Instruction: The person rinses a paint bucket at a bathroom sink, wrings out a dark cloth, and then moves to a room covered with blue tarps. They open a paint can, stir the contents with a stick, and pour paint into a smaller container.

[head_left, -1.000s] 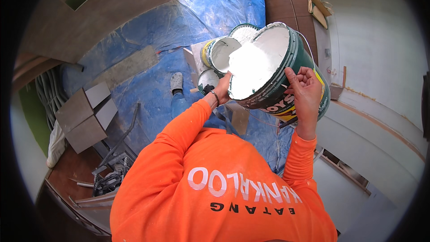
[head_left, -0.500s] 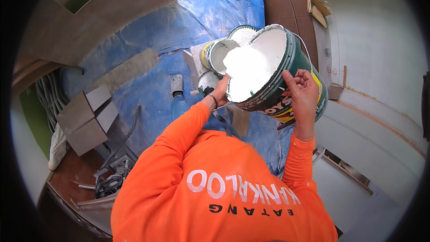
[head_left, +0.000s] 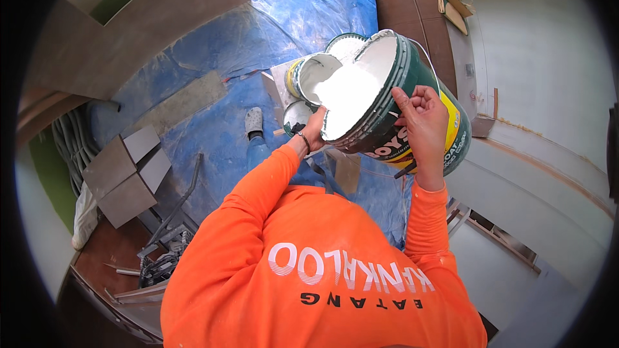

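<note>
A large dark green bucket (head_left: 412, 84) with a yellow label lies tilted, its mouth facing left. Thick white paint (head_left: 348, 100) slumps over its lip at the mouth of a smaller white-coated pail (head_left: 321, 69). By the lower rim of the bucket, my left hand (head_left: 314, 130) is closed on its edge, fingers partly hidden. My right hand (head_left: 425, 119) presses against the bucket's near side below the rim, thumb up and fingers curled. A thin wire bail (head_left: 431, 64) arcs over the bucket's far side.
A round green lid or tub (head_left: 347, 45) smeared white is behind the pail, and another small tub (head_left: 296, 116) is beside it. Blue plastic sheeting (head_left: 225, 45) covers the floor. An open cardboard box (head_left: 122, 174) and grey hoses (head_left: 68, 135) lie left; a pale wall panel (head_left: 535, 71) stands right.
The bucket and both my hands have shifted slightly left. More of the bucket's label shows, and the white paint reaches closer into the smaller pail's mouth.
</note>
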